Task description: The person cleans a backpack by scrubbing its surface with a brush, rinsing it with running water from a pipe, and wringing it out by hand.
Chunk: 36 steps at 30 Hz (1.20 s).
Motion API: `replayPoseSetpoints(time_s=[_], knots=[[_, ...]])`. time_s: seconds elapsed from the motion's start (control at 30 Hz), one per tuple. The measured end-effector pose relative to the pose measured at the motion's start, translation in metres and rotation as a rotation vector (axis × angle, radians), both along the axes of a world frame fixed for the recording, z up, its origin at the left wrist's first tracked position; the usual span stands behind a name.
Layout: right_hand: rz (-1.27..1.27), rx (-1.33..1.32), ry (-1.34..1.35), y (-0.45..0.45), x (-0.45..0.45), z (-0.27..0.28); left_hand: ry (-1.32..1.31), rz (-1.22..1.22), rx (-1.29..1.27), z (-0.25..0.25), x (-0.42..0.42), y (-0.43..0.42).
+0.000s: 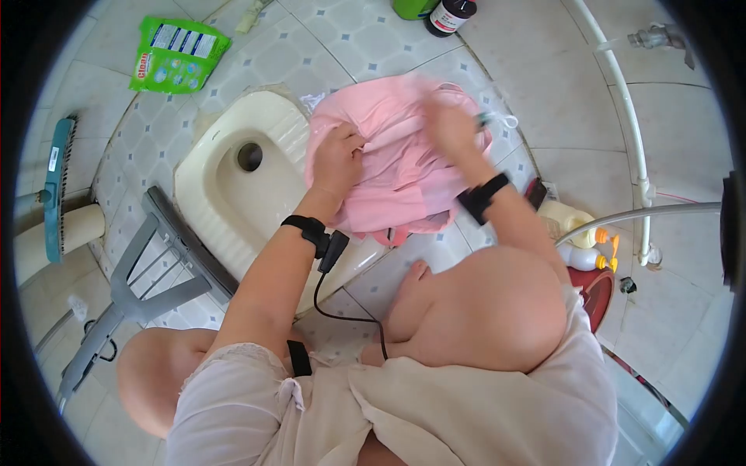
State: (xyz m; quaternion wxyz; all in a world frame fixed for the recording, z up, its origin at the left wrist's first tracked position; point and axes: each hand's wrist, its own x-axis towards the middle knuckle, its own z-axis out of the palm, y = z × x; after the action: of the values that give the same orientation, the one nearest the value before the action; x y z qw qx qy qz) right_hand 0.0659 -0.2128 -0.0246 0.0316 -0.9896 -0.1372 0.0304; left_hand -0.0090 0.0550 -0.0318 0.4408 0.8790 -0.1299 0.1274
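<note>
Left hand [338, 163]: fingers bent, resting on the left part of the pink bag [396, 182]; gripping or only pressing, can't tell. Right hand [451, 132]: blurred, over the bag's upper right; can't tell if clenched or grasping. Small dark tip [483, 120] sticks out just beside it, can't tell if held.

Bag is on the tiled floor [466, 66], right of the squat toilet [233, 128], in front of the person's feet. Lies flat-ish and crumpled, roughly as wide as long, so no clear long axis. Reddish-pink strap [396, 235] at the near edge points toward the person; white cord [509, 121] at the right side points away to the right.

Edges: left side overlaps the toilet's right rim in view; near edge close to the bare foot [408, 291]; far edge faces bare tile, running up to the dark bottle [451, 15]. Narrow tile strip on the right, then wall.

Farther right and nearer the person: yellow-topped pump bottles [579, 258], red basin [597, 299], grey hose [641, 210]. Left, past the toilet: grey squeegee [167, 264], teal brush [56, 190]; green packet [180, 56] upper left, well apart from the bag.
</note>
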Motion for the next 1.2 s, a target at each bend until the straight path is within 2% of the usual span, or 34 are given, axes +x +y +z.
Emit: replayPoseSetpoints(time_s=[0.03, 0.07, 0.13, 0.2, 0.23, 0.3, 0.4, 0.47, 0.5, 0.53, 0.57, 0.6, 0.67, 0.73, 0.8, 0.87, 0.93, 0.97, 1.0, 1.03, 1.1, 1.13, 1.2], knots=[[0.007, -0.005, -0.003, 0.019, -0.01, -0.009, 0.0, 0.002, 0.004, 0.001, 0.001, 0.001], [0.158, 0.103, -0.11, 0.037, -0.021, -0.018, 0.006, 0.007, 0.017, 0.001, -0.001, 0.003], [0.016, -0.213, 0.206, 0.029, -0.022, 0.018, 0.091, 0.005, 0.013, 0.008, -0.011, 0.002], [-0.379, -0.005, 0.076, -0.025, 0.005, 0.043, 0.127, 0.01, 0.008, 0.014, -0.002, 0.003], [-0.387, -0.002, 0.07, -0.026, 0.005, 0.046, 0.137, 0.017, 0.024, 0.011, -0.002, 0.004], [-0.229, -0.069, 0.092, -0.032, 0.008, 0.057, 0.14, 0.02, 0.018, 0.006, 0.001, 0.001], [0.068, -0.132, 0.056, 0.036, -0.019, 0.016, 0.119, 0.078, -0.046, 0.002, 0.004, 0.0], [0.126, -0.057, 0.191, 0.048, -0.04, 0.039, 0.125, 0.028, 0.002, 0.008, -0.002, 0.003], [-0.081, 0.078, 0.123, 0.016, -0.025, 0.035, 0.117, 0.025, 0.008, 0.01, 0.001, 0.002], [-0.243, 0.073, -0.017, -0.017, -0.01, 0.027, 0.17, 0.025, 0.026, 0.012, 0.005, 0.004], [-0.409, -0.113, 0.176, -0.028, 0.003, 0.059, 0.237, 0.017, 0.045, 0.014, 0.003, 0.007], [-0.444, -0.199, 0.211, -0.049, 0.016, 0.065, 0.23, 0.015, 0.048, 0.015, 0.003, 0.01], [-0.434, -0.169, 0.185, -0.074, 0.021, 0.059, 0.277, 0.007, -0.018, 0.015, 0.004, 0.011], [-0.517, 0.063, 0.101, -0.076, 0.016, 0.057, 0.224, 0.032, -0.002, 0.017, 0.008, 0.007], [-0.517, 0.136, 0.067, -0.073, -0.013, 0.03, 0.196, 0.05, 0.028, 0.02, 0.003, 0.007], [-0.522, 0.226, 0.001, -0.076, -0.021, 0.016, 0.264, 0.148, -0.179, 0.042, 0.024, 0.009], [-0.667, 0.642, 0.164, -0.082, -0.023, 0.019, 0.2, 0.096, -0.143, 0.072, 0.039, 0.013], [-0.654, 0.809, 0.063, -0.086, -0.021, 0.024, 0.209, 0.116, -0.292, 0.089, 0.045, 0.013], [-0.657, 0.88, 0.024, -0.082, -0.02, 0.05, 0.221, 0.134, -0.441, 0.106, 0.049, 0.014], [-0.665, 0.95, -0.017, -0.076, -0.019, 0.086, 0.223, 0.127, -0.439, 0.121, 0.054, 0.017], [-0.693, 1.152, -0.111, -0.074, -0.018, 0.146, 0.11, -0.045, -0.766, 0.149, 0.066, 0.023], [-0.693, 1.149, -0.118, -0.076, -0.02, 0.169, 0.107, -0.049, -0.77, 0.162, 0.067, 0.022], [-0.531, 1.273, -0.4, -0.082, -0.025, 0.201, -0.08, -0.214, -0.749, 0.183, 0.064, 0.018]])
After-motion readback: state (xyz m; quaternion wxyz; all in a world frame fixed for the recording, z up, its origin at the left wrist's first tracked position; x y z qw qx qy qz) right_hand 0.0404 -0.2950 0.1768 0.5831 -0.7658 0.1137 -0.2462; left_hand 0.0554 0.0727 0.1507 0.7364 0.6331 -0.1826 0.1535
